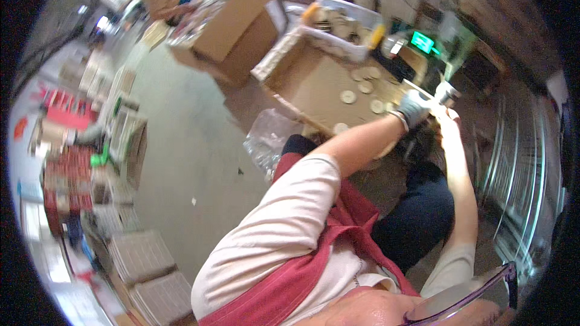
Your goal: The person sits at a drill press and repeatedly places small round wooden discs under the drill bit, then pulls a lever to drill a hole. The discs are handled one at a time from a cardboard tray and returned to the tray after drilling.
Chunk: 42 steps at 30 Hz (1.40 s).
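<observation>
My left hand (pixel 413 108), in a grey glove, reaches to a small bench machine (pixel 446 92) on the right. Its fingers are closed at a brightly lit spot there. My right hand (pixel 446 122) meets it from below, fingers pinched together. Glare and blur hide what lies between them. A thin pale rod (pixel 418 89) stands out just above the left hand. Several round pale discs lie left of the hands; one disc (pixel 377 106) is nearest the left wrist, another disc (pixel 347 96) farther left. They rest on a shallow cardboard tray (pixel 302 78).
A white plastic bin (pixel 347 48) full of round pieces sits at the tray's far side. Beside the machine glows a green display (pixel 422 42). A large cardboard box (pixel 232 33) stands far left, a clear plastic bag (pixel 269 139) below the tray. Stacked cartons (pixel 142 256) line the left.
</observation>
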Available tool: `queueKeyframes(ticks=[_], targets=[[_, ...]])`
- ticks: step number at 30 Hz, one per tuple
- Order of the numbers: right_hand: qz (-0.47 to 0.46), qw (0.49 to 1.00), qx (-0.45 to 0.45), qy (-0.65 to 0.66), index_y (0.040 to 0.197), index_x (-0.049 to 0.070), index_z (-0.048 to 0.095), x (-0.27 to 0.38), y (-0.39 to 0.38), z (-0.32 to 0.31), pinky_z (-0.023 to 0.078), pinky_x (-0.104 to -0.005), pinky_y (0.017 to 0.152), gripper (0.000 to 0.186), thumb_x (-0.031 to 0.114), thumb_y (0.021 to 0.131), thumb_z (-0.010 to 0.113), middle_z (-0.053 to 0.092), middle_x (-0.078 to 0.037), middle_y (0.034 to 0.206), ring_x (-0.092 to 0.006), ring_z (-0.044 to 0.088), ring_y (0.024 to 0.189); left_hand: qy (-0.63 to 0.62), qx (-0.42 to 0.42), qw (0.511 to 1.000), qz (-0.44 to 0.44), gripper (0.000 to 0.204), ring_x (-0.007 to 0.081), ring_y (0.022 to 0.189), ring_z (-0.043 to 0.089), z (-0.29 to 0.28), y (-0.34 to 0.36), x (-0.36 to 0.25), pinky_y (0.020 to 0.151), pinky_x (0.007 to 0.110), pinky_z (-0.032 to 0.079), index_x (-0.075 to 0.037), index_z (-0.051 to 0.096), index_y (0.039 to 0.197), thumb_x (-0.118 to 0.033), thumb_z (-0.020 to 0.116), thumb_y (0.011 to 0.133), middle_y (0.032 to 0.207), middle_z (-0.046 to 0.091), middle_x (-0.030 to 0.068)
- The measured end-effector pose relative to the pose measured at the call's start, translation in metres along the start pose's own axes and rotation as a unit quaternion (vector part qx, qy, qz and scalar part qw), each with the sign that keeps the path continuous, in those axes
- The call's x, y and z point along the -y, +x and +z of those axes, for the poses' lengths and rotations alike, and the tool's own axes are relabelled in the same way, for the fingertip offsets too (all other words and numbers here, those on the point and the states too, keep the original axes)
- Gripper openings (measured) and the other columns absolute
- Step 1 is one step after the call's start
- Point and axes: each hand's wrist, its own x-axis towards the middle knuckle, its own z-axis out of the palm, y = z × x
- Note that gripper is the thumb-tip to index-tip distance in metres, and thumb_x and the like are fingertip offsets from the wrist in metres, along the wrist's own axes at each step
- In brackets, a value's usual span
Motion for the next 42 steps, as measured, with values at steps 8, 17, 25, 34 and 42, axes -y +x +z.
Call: queueKeyframes(ticks=[8, 17, 25, 34, 42], targets=[[0.070, 0.994, -0.028, -0.078, 0.071, 0.019, 0.048, -0.001, 0.008, -0.027, 0.023, -0.0253, 0.032, 0.035, 0.044, 0.083, 0.070, 0.037, 0.008, 0.053, -0.0062, 0.034, 0.036, 0.090, -0.073, 0.993, -0.004, 0.042, 0.0306, 0.081, 0.069, 0.015, -0.012, -0.024, 0.072, 0.040, 0.053, -0.004, 0.074, 0.086, -0.043, 0.075, 0.069, 0.085, 0.072, 0.0174], [0.066, 0.995, -0.047, -0.062, 0.072, 0.019, 0.048, -0.012, 0.014, -0.019, 0.021, -0.0252, 0.030, 0.036, 0.044, 0.081, 0.072, 0.035, 0.008, 0.051, -0.0060, 0.030, 0.032, 0.114, -0.090, 0.989, -0.026, 0.041, 0.0308, 0.077, 0.069, 0.012, -0.011, -0.020, 0.068, 0.040, 0.053, -0.004, 0.074, 0.084, -0.041, 0.077, 0.067, 0.081, 0.071, 0.0188], [0.066, 0.995, -0.045, -0.061, 0.071, 0.019, 0.047, 0.003, 0.000, -0.022, 0.021, -0.0247, 0.031, 0.037, 0.045, 0.081, 0.072, 0.034, 0.008, 0.052, -0.0055, 0.029, 0.034, 0.112, -0.079, 0.990, -0.029, 0.044, 0.0328, 0.081, 0.069, 0.017, -0.012, -0.029, 0.070, 0.040, 0.053, -0.003, 0.074, 0.086, -0.043, 0.077, 0.068, 0.085, 0.070, 0.0202], [0.060, 0.997, -0.027, -0.044, 0.079, 0.016, 0.062, 0.008, -0.002, -0.018, 0.023, -0.0259, 0.035, 0.020, 0.032, 0.086, 0.071, 0.042, 0.011, 0.055, -0.0031, 0.033, 0.038, 0.137, -0.098, 0.986, -0.019, 0.057, 0.0321, 0.075, 0.068, 0.020, 0.008, -0.003, 0.066, 0.041, 0.052, -0.001, 0.072, 0.082, -0.056, 0.076, 0.064, 0.081, 0.070, 0.0191], [0.032, 0.999, -0.002, -0.036, 0.073, 0.019, 0.052, 0.001, 0.002, -0.031, 0.022, -0.0232, 0.034, 0.030, 0.040, 0.085, 0.070, 0.039, 0.010, 0.054, -0.0039, 0.032, 0.037, 0.120, -0.083, 0.989, -0.008, 0.057, 0.0334, 0.078, 0.068, 0.028, -0.005, -0.017, 0.069, 0.041, 0.052, -0.001, 0.072, 0.085, -0.054, 0.074, 0.067, 0.083, 0.070, 0.0200]])
